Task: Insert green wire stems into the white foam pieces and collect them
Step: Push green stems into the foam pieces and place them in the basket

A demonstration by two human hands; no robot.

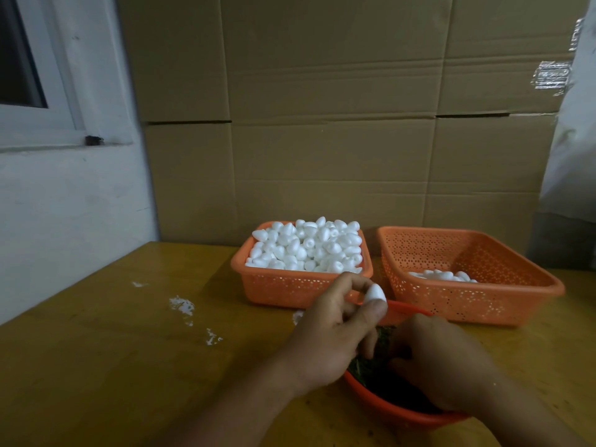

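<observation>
Now left hand [335, 330] pinches foam piece [375, 292] – right hand [442, 359] grip unclear – wooden table [129, 350], cardboard wall [322, 124]

- A wooden counter [113, 350], yellow-brown, carries white flecks [182, 305] on its left part.
- Flattened cardboard [322, 124] stands behind it, covering the back.
- A white wall [64, 204] at left holds a window [19, 59] with a white frame.
- Light is dim.

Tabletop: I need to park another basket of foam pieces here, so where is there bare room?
Widest bare patch: wooden table left of the left hand, dotted with white foam scraps. A smaller patch lies at the table's right edge. Crowded: full basket, near-empty basket and stem bowl sit close together.
</observation>
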